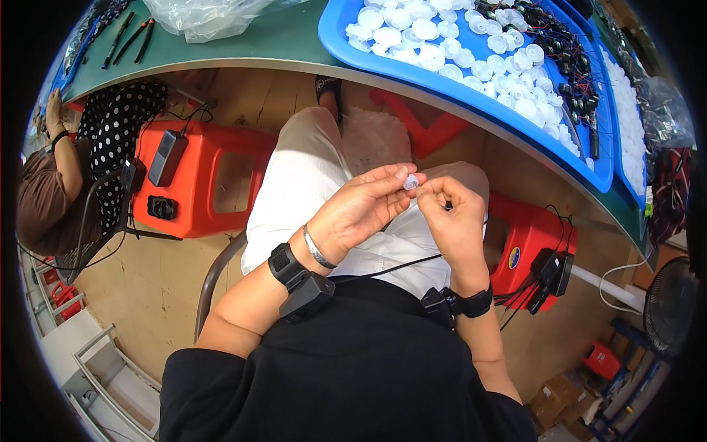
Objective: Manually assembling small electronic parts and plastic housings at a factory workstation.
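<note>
White translucent plastic, the small cap is pinched above the trousers by the left hand and, being presumably light, stiff and slippery, is best gripped by its rim, while fingers of the right hand are closed beside it, on what cannot be told.

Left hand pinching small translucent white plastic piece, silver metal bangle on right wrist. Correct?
Wrong wrist: the head view shows the silver metal bangle on the left wrist. The left hand does pinch the small translucent white plastic piece.
</note>
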The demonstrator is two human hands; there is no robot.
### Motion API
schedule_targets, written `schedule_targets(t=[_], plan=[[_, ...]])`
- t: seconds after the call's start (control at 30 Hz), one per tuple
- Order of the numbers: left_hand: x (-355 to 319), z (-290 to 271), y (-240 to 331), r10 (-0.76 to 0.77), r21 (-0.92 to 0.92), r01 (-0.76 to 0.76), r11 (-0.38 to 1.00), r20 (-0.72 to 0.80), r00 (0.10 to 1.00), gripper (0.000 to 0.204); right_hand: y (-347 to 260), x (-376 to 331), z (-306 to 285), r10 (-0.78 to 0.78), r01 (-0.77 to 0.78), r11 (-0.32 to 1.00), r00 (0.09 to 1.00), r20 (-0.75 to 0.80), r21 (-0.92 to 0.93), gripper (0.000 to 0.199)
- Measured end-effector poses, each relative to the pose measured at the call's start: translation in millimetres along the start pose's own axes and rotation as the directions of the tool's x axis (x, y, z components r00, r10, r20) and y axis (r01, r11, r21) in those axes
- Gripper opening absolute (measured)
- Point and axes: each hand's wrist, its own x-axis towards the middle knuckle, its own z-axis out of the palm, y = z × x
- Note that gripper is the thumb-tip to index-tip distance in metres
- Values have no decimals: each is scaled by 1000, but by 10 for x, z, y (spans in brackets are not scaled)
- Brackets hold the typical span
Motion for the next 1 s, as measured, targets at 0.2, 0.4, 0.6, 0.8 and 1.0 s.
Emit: schedule_targets(t=[0.2,0.4,0.6,0.8,1.0], plan=[[-6,23,11,22,84,-22,996,-6,1000,20,-25,9,-3,-5,5,1000,1000,9,-8,8],[-21,22,28,41,140,-39,989,-14,999,23,-32,14,18,-11,10,997,1000,11,80,6],[-37,77,49,53,117,-49,992,-30,998,22,-18,9,24,-13,11,997,1000,18,78,7],[-16,41,31,49,99,-45,994,-31,998,17,-32,8,30,-47,46,997,999,2,60,7],[-20,19,30,-7,35,7,999,-4,1000,17,-78,-8,22,-78,78,997,997,23,-2,7]])
